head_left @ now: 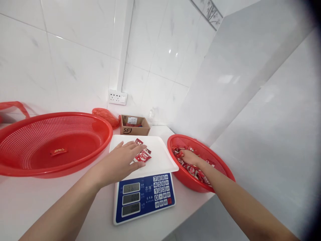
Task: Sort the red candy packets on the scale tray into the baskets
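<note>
My left hand [122, 159] reaches over the white tray [163, 159] of a digital scale, palm down with fingers spread. A few small red-and-white snack packets [143, 156] lie on the tray, between and beyond my thumb and fingers; my hand partly covers them. The scale's blue panel [145, 198] faces me, with number keys and three displays. My right hand [190, 157] is down inside a red plastic basket [224, 167], among many red wrapped packets [192, 170]. Its fingertips are hidden there, so I cannot tell whether it grips any.
A larger red mesh basket [100, 154] stands at the left with one red packet [58, 151] inside. Behind the scale are a small cardboard box [135, 130], a red plastic bag [106, 117] and a clear bottle [151, 115]. A wall socket [117, 97] is above; grey panels border the right.
</note>
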`<state>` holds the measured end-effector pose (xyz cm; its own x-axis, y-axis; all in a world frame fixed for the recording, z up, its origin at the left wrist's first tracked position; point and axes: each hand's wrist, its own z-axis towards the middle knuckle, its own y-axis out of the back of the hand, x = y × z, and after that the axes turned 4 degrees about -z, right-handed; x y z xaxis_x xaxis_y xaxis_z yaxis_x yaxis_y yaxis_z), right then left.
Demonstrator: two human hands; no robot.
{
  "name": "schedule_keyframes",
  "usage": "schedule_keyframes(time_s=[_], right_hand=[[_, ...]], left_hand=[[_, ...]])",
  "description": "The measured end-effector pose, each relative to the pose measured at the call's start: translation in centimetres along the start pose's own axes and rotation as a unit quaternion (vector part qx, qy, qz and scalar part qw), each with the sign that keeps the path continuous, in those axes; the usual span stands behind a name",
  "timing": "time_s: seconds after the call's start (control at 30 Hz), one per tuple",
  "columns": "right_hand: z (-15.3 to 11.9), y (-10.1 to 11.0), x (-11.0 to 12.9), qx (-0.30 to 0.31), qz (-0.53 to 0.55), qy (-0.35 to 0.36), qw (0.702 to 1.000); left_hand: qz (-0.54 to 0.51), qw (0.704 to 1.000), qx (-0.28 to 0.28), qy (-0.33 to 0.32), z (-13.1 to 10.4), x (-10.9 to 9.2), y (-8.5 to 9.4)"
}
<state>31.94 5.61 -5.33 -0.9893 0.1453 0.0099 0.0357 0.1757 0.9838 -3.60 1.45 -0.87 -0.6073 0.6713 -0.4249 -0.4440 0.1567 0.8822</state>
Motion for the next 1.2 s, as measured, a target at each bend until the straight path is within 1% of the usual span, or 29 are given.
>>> schedule_keyframes(time_s=[0.17,0.23,0.3,0.4,0.5,0.63,0.73,0.8,0.9,1.03,1.13,1.2], right_hand=[[-0.6,1.2,-0.8,-0.031,0.077,-0.024,0.996],[-0.5,1.7,-0.5,-0.048,0.106,-0.023,0.993],[-0.3,2.1,0.3,-0.07,0.134,-0.006,0.989],[0.1,2.5,2.8,-0.11,0.172,0.042,0.978],[0.2,2.4,6.4,-0.13,0.206,0.104,0.964],[0.5,1.3,10.7,-0.127,0.239,0.175,0.947],[0.4,0.3,12.4,-0.157,0.253,0.217,0.93],[0.0,-0.2,12.7,-0.185,0.261,0.239,0.917],[-1.2,-0.7,12.2,-0.229,0.284,0.259,0.894],[-3.6,-1.2,11.3,-0.309,0.339,0.241,0.855],[-5.5,-0.7,11.3,-0.379,0.391,0.211,0.812],[-6.9,0.4,11.9,-0.427,0.425,0.198,0.773]], left_hand=[[0.003,1.0,0.001,0.002,-0.1,0.0,0.0],[-0.002,1.0,-0.004,0.006,-0.1,0.1,0.1],[-0.006,1.0,-0.01,0.022,-0.2,0.2,0.5],[-0.002,0.998,-0.025,0.05,-0.2,0.3,1.0],[0.011,0.997,-0.045,0.067,-0.3,0.3,1.5],[0.022,0.995,-0.06,0.073,-0.4,0.2,1.7],[0.021,0.995,-0.063,0.071,-0.4,0.5,1.7],[0.017,0.995,-0.066,0.068,-0.4,0.7,1.7],[0.011,0.996,-0.072,0.059,-0.3,1.0,1.5],[0.017,0.997,-0.054,0.053,0.3,1.0,0.8],[0.021,0.997,-0.028,0.063,0.8,1.0,0.0],[0.017,0.997,-0.02,0.068,1.0,1.0,-0.7]])
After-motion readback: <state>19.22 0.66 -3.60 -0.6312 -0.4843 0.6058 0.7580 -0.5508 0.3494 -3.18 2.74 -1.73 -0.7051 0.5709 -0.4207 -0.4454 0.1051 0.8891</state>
